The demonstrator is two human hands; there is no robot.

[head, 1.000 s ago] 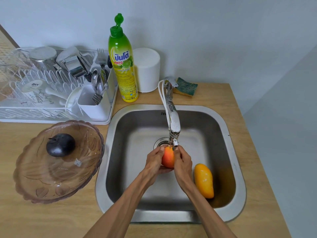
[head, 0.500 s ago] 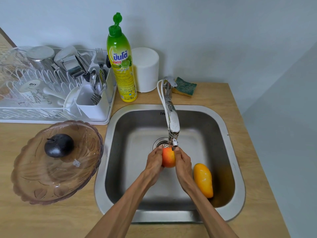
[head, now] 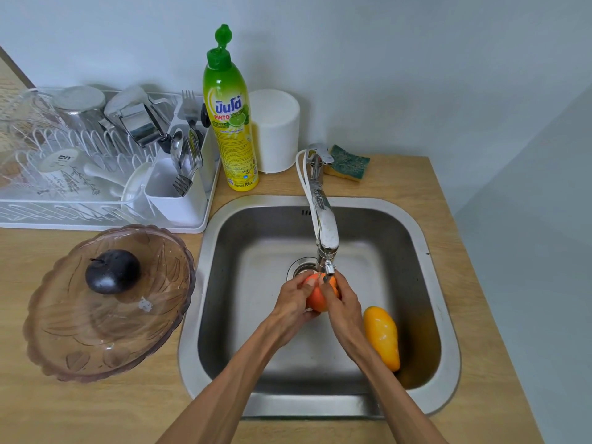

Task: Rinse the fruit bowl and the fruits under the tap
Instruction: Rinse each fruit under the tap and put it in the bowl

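Note:
Over the steel sink (head: pixel 224 219), an orange-red round fruit (head: pixel 317 298) sits right under the tap (head: pixel 325 225) spout. My left hand (head: pixel 293 302) grips it from the left and my right hand (head: pixel 342 299) grips it from the right, fingers curled over its top. A yellow mango (head: pixel 382 336) lies on the sink floor just right of my right wrist. The tinted glass fruit bowl (head: pixel 96 341) stands on the counter left of the sink, with a dark plum (head: pixel 112 271) inside it.
A green dish-soap bottle (head: pixel 231 123) and a white canister (head: pixel 275 131) stand behind the sink. A sponge (head: pixel 347 161) lies by the tap base. A white drying rack (head: pixel 96 155) with cups and cutlery fills the back left.
Both hands have turned the fruit under the spout, showing more of its orange side. The mango, bowl and plum have not moved.

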